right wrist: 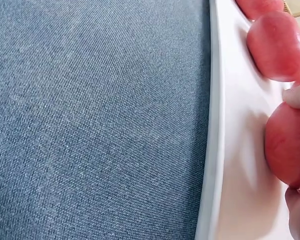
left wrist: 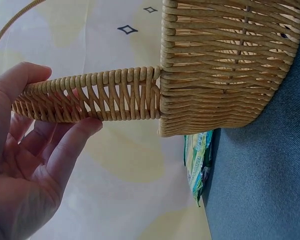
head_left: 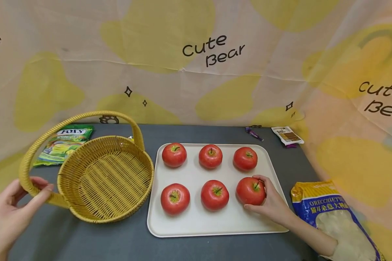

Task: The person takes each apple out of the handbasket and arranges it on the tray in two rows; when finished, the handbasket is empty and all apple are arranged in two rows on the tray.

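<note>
My left hand (head_left: 17, 208) grips the lower left end of the arched handle of a round wicker basket (head_left: 109, 177); in the left wrist view the thumb lies on one side of the woven handle (left wrist: 120, 92), fingers on the other. The basket holds nothing. To its right, a white tray (head_left: 196, 226) bears several red apples in two rows. My right hand (head_left: 274, 203) has its thumb and fingers curled round the front right apple (head_left: 249, 190), as the right wrist view also shows at its edge. The front middle apple (head_left: 214, 195) sits just left of it.
Behind the basket lies a green candy bag (head_left: 70, 136). An orecchiette pasta bag (head_left: 333, 214) lies right of the tray, near my right forearm. A purple-wrapped candy (head_left: 254, 133) and a small white packet (head_left: 286, 135) lie at the back, by a patterned cloth wall (head_left: 170, 90).
</note>
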Available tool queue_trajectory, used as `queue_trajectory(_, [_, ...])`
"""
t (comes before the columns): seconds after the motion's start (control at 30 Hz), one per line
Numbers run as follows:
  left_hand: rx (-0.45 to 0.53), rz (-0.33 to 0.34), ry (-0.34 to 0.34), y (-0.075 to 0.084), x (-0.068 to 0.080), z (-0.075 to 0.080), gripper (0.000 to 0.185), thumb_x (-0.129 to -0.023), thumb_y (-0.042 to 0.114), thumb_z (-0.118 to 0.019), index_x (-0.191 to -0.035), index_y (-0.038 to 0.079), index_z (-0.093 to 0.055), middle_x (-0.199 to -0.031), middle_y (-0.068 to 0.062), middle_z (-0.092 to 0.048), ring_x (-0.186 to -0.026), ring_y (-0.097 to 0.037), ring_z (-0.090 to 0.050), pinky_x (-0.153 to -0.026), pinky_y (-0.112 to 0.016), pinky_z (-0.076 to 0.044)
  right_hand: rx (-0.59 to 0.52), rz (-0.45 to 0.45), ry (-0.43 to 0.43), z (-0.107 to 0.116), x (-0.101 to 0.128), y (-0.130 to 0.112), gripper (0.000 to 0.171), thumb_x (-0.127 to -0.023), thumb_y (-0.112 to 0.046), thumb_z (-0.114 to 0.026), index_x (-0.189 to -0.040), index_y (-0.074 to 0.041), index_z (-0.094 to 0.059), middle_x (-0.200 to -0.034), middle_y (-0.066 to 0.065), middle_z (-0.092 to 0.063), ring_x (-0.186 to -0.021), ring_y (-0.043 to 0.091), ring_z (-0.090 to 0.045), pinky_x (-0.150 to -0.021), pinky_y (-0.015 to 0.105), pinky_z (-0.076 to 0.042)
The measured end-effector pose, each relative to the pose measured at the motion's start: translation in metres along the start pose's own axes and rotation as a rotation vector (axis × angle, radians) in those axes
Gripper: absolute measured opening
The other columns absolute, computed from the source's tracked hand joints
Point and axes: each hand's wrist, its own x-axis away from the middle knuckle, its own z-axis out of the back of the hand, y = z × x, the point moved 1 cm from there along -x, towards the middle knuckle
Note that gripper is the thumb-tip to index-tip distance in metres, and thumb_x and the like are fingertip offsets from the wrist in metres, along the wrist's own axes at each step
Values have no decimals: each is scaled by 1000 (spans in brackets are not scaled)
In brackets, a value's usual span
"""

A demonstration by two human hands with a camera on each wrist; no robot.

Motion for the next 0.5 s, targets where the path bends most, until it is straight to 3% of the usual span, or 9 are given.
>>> queue_trajectory(0.37, [-17, 26, -16, -4, -1, 0, 23, -84, -8, -70, -104, 2, -64, -92, 16, -64, -93, 6, -58, -69, -3, -45, 33, 33, 6, -1, 4, 3, 95, -69, -31, -90, -141, -11, -31, -135, 7, -43, -120, 25, -47, -93, 41, -50])
queue_trajectory(0.43, [-61, -2, 35, -1, -1, -2, 30, -81, -7, -73, -108, 4, -65, -96, 18, -61, -95, 5, -56, -68, -2, -45, 39, 37, -1, 1, 2, 1, 95, -70, -32, -89, -142, -10, -31, -134, 8, -44, -119, 26, -47, -91, 44, -51])
queue_trajectory(0.5, [-98, -54, 148, 8, 1, -4, 45, -78, -5, -76, -118, 11, -65, -108, 20, -57, -104, 2, -53, -81, -5, -44, 58, 59, 3, 3, -1, -3, 90, -72, -33, -87, -141, -9, -35, -134, 10, -45, -119, 27, -46, -91, 49, -51])
